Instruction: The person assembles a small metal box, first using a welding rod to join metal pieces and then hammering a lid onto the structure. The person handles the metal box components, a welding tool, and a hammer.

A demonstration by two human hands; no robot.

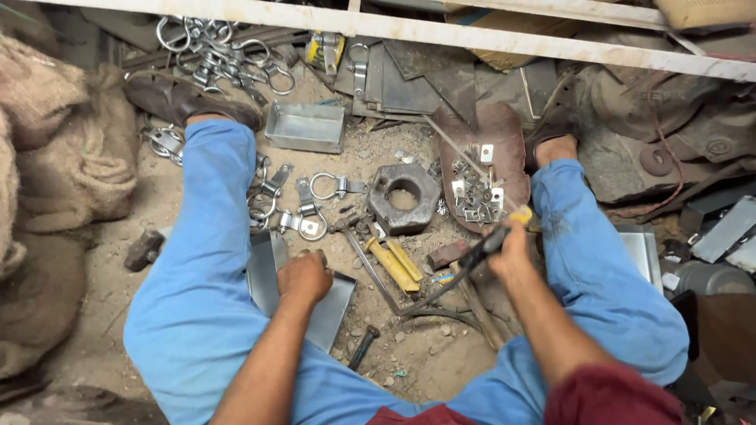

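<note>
Hands at work on a dirt floor: left hand [304, 275] pressed closed on a metal tray [335, 303]; right hand [510, 253] grips a welding electrode holder [480, 250] near a large hex nut [404, 197].
</note>
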